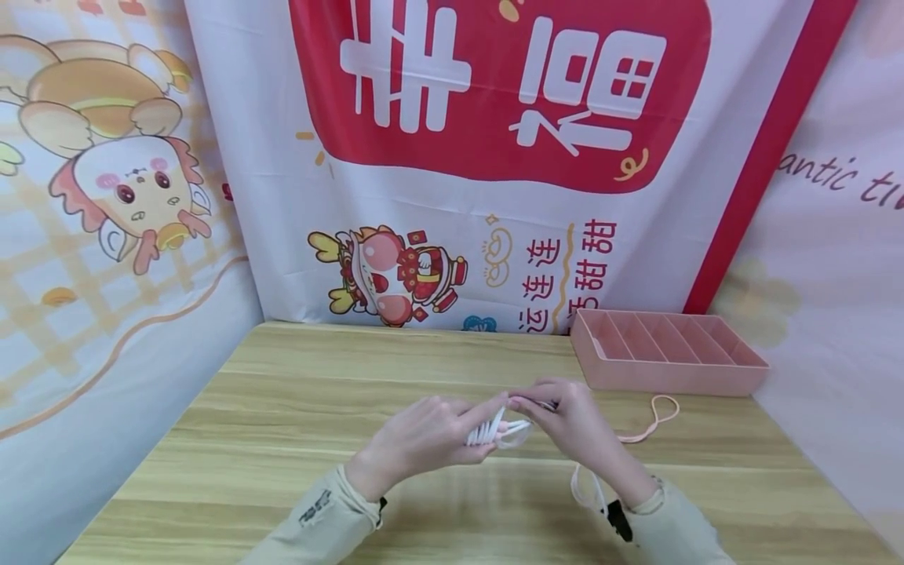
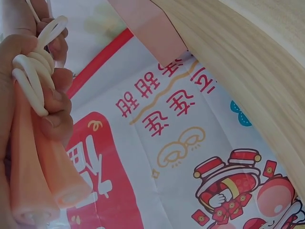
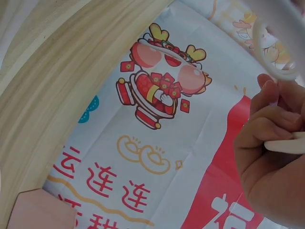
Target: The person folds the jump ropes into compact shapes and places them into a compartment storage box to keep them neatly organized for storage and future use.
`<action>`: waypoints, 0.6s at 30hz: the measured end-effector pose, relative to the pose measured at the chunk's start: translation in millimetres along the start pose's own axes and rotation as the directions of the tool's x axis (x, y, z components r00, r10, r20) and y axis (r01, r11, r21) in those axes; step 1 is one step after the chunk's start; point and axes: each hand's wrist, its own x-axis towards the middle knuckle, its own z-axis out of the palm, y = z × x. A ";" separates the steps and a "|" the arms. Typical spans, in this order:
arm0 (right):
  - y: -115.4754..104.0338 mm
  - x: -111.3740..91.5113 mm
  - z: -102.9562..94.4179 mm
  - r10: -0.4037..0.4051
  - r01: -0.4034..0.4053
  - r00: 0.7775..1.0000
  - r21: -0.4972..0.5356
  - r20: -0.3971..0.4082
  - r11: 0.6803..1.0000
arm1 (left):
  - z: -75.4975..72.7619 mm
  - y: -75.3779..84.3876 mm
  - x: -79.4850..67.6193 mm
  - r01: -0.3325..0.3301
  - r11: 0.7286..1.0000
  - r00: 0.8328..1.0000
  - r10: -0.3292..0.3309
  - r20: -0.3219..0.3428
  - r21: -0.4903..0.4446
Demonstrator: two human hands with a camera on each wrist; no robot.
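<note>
My left hand (image 1: 431, 439) grips a bundled skipping rope, its pale cord (image 2: 40, 67) wound in several turns round two pinkish-orange handles (image 2: 28, 157). The flared handle ends point downward in the left wrist view. A loop of the cord (image 1: 519, 428) sticks out between the hands. Close beside it, my right hand (image 1: 575, 416) pinches the cord with curled fingers; in the right wrist view a pale length of cord (image 3: 286, 145) passes through the fist. A slack white loop (image 1: 589, 490) hangs below the right wrist.
A pink divided box (image 1: 671, 377) stands at the back right of the wooden table (image 1: 297, 439). In front of it lies a pinkish cord loop (image 1: 653, 424), partly hidden by the right forearm. Printed cloth (image 1: 480, 173) hangs behind and at both sides.
</note>
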 end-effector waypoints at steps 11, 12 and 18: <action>19.9 -0.4 -5.4 0.074 -0.101 0.982 0.155 0.172 0.983 | -3.4 1.8 2.6 -0.072 0.992 0.987 0.056 -0.151 -0.104; 21.0 -0.5 -5.3 0.068 -0.097 0.981 0.156 0.180 0.983 | -4.3 1.3 3.1 -0.073 0.991 0.984 0.054 -0.167 -0.111; 21.3 -1.4 -3.3 0.012 -0.038 0.977 0.122 0.211 0.992 | -9.3 -3.2 5.7 -0.032 0.979 0.978 -0.011 -0.211 -0.200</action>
